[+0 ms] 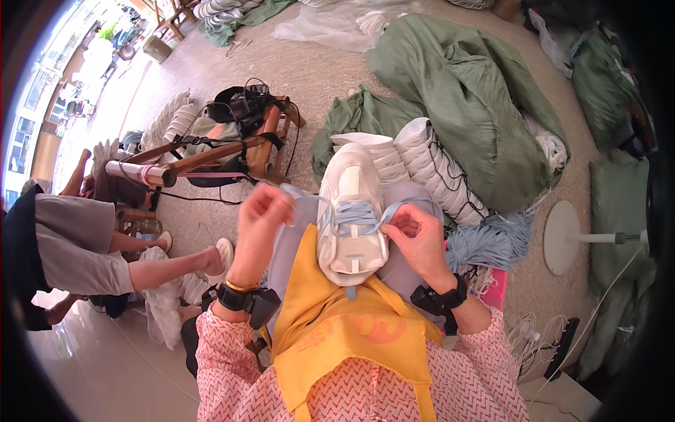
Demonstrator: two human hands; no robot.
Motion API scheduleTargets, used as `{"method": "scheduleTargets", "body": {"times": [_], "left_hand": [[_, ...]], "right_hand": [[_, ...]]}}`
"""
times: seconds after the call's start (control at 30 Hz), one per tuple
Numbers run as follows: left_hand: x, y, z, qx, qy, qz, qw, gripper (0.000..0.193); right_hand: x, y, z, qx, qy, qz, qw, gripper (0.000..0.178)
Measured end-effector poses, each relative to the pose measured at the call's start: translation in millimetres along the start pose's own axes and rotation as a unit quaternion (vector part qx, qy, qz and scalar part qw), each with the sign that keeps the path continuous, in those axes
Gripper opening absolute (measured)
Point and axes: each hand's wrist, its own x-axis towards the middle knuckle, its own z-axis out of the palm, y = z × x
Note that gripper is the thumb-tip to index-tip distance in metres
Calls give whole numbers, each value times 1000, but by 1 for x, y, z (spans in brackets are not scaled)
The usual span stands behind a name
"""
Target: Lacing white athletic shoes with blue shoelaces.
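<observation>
Presumably for steadiness, I rest the white shoe [353, 246] on the lap [304, 219], right hand [420, 243] pinching its blue lace [354, 214], left hand [260, 221] curled, grip impossible to tell.

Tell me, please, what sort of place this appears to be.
Likely a small shoe-making workroom: a white sneaker is at the centre, with a heap of light-blue laces to its right, and nested white stacks, seemingly shoe uppers, beyond.

Off-white sneaker [348, 174], upper facing up, toe pointing away from the wearer, sits over the lap [294, 232]. Light-blue flat lace [355, 213] crosses its front in rows; loose length loops out right.
</observation>
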Motion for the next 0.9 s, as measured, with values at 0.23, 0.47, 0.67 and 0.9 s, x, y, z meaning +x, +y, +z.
{"method": "scheduleTargets", "body": {"times": [0.23, 0.47, 0.67, 0.9], "left_hand": [[-28, -22, -5, -39, -101, -163, 981, 8], [-30, -32, 10, -75, -93, -162, 980, 9], [-25, -43, 19, -60, -75, -93, 991, 10], [-23, -45, 26, -53, -50, -68, 995, 12]], "right_hand": [[-1, 4, 3, -19, 20, -14, 1000, 17], [-1, 2, 2, -26, -2, -19, 999, 11], [-1, 6, 1, -15, -6, -6, 1000, 10], [0, 9, 0, -12, -16, -4, 1000, 9]]}}
